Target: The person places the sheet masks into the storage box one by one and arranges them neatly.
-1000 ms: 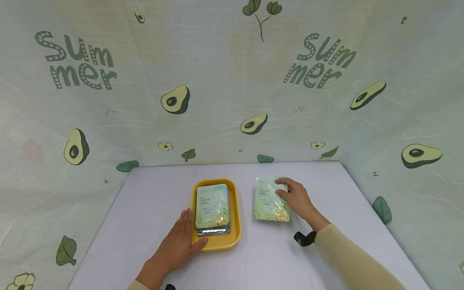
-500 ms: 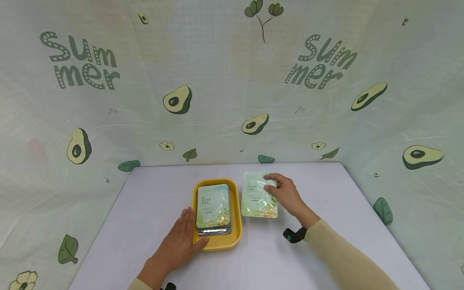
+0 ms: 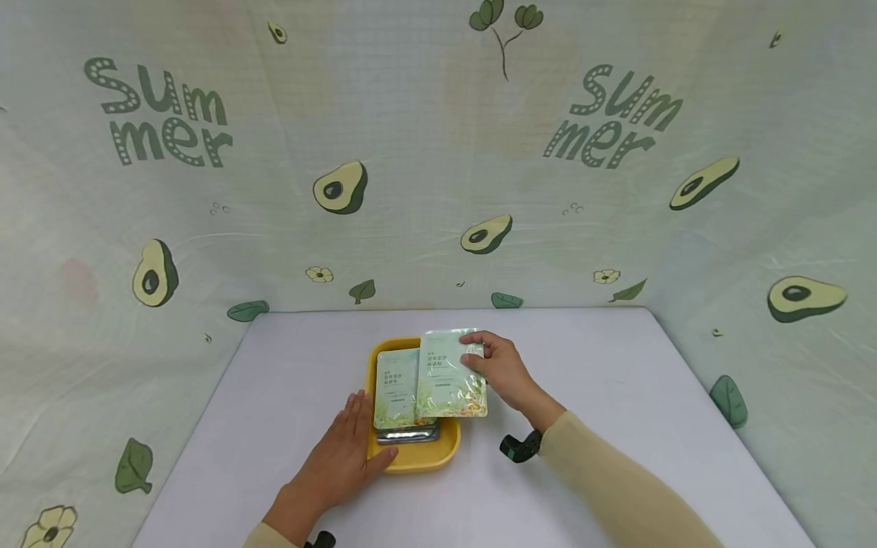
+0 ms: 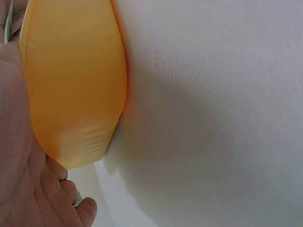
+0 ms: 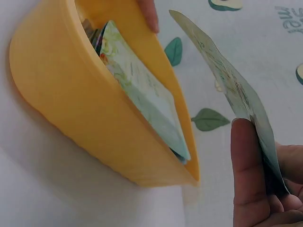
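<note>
A flat light-green sheet mask packet point(image 3: 448, 380) is pinched at its right edge between the thumb and fingers of my right hand point(image 3: 503, 373). In the head view it overlaps the right side of the yellow tray point(image 3: 425, 458); the right wrist view has the held packet point(image 5: 236, 92) raised above the rim. Inside the tray lies a stack of packets point(image 3: 395, 392), a matching green one on top and a silvery edge showing below. My left hand point(image 3: 336, 460) rests against the tray's left side with straight fingers, its thumb near the front rim.
The tray stands on a white tabletop point(image 3: 582, 358). A pale cloth backdrop point(image 3: 404, 251) printed with avocados and leaves rises behind and at both sides. Black wrist devices point(image 3: 521, 447) sit below the hands.
My right hand has carried the pinched packet leftward, from the table right of the tray to over the tray's right side. The left hand has stayed at the tray.
</note>
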The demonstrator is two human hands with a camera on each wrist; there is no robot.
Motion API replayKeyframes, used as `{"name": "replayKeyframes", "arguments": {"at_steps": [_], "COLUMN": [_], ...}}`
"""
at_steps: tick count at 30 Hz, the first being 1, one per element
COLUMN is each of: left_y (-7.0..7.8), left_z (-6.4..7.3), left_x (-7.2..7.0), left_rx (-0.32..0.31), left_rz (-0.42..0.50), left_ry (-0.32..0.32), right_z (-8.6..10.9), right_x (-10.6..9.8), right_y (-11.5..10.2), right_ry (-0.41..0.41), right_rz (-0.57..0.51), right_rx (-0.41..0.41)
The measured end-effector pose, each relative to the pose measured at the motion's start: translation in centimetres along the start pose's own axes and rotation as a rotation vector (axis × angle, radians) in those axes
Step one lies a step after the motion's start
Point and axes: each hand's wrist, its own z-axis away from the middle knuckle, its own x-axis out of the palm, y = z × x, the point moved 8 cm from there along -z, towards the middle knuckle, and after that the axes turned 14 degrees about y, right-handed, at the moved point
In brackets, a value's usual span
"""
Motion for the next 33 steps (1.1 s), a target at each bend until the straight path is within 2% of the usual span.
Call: {"name": "replayKeyframes", "arguments": {"at_steps": [10,23,28,33], "left_y": [-0.1,-0.1,-0.1,-0.2], "left_z": [0.0,0.0,0.0,-0.1], "left_x": [-0.1,-0.2,-0.2,0.0], "left_rx": [-0.011,-0.002,-0.006,-0.016], "left_rz": [0.004,0.015,0.022,0.027], "left_ry": [0.000,0.013,0.009,0.002], "right_z": [-0.3,-0.8,-0.8,-0.6], "right_x": [4.1,7.6,8.6,9.3], "right_y": [0.4,0.6,0.4,0.2], "right_ry": [-0.046,-0.079,-0.118,-0.194], "right_rz": [-0.031,0.003,0.061,0.135], "right_rx": [0.018,0.028,0.006,-0.007]}}
